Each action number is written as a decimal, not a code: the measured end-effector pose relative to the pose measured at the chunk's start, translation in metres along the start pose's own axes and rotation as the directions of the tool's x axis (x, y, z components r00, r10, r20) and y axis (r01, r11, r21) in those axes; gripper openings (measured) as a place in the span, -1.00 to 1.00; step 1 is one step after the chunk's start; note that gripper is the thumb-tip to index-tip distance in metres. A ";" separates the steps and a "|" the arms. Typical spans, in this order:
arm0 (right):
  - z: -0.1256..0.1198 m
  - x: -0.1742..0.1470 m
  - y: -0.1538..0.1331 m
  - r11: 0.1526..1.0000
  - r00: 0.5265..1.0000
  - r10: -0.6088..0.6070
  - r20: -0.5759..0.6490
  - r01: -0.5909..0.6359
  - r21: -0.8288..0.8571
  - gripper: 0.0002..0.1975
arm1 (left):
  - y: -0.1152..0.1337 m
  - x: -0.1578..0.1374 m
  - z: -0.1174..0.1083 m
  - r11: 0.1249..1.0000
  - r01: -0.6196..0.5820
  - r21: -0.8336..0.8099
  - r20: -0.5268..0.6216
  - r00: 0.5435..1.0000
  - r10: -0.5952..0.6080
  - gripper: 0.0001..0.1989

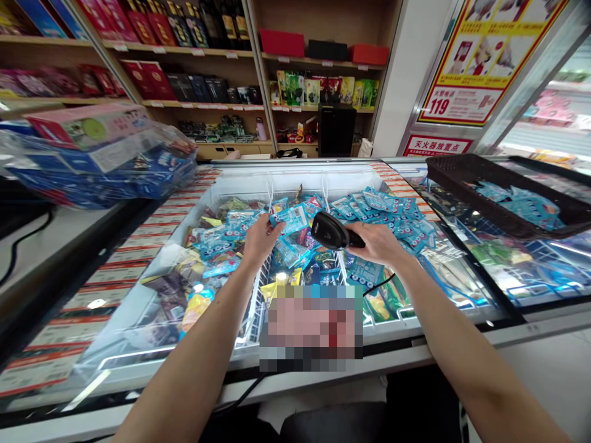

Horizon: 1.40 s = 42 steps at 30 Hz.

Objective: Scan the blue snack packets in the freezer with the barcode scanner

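Above the chest freezer point(231, 178), my left hand point(264, 237) pinches a light blue ice cream packet point(292, 219) by its left end, its barcode side facing up. My right hand point(376, 241) grips a black barcode scanner point(330, 231) by the handle, its head pointing left at the packet, close to it. From the scanner a black cord point(379, 285) runs down below my right wrist. Under both hands lie many similar blue packets point(390, 206) and other wrapped ice creams, sorted by white wire dividers point(341, 264).
A dark brown basket point(508, 227) with several blue packets rests on the freezer's right side. Plastic-wrapped boxes point(106, 160) sit at the left. Behind stand shelves point(184, 104) of bottles and boxes, and a black speaker-like box point(336, 132). A blurred patch covers the front middle.
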State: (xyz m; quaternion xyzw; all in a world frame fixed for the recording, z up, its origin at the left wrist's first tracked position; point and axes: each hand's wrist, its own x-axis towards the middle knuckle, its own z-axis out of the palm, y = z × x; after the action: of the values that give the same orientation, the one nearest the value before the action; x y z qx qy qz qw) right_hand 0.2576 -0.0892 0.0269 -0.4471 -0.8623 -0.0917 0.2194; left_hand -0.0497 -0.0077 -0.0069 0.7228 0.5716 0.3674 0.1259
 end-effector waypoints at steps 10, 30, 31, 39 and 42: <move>0.000 0.000 0.000 1.000 1.000 -0.007 0.023 0.006 0.018 -0.63 | 0.001 0.001 -0.001 0.999 -0.007 0.033 0.004 1.000 0.007 -0.68; -0.004 -0.003 0.010 0.993 0.994 0.098 -0.040 -0.101 -0.067 -0.61 | 0.016 -0.008 -0.009 0.947 0.132 0.294 -0.403 0.915 -0.003 -0.61; -0.005 -0.003 0.010 0.991 0.993 0.110 -0.042 -0.113 -0.072 -0.61 | 0.018 -0.010 -0.011 0.945 0.133 0.299 -0.432 0.902 0.010 -0.53; -0.009 -0.004 0.017 0.984 0.984 0.160 -0.075 -0.165 -0.071 -0.63 | 0.020 -0.014 -0.002 0.884 -0.199 0.423 -0.040 0.970 0.238 -0.71; -0.010 -0.007 0.025 0.977 0.976 0.189 -0.109 -0.198 -0.080 -0.63 | 0.013 -0.013 0.003 0.876 -0.154 0.457 -0.056 0.978 0.201 -0.72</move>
State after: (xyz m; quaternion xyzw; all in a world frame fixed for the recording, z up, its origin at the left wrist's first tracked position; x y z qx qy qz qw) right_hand 0.2843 -0.0836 0.0310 -0.5332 -0.7975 -0.1315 0.2499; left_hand -0.0395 -0.0235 -0.0060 0.7621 0.5777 0.2716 -0.1082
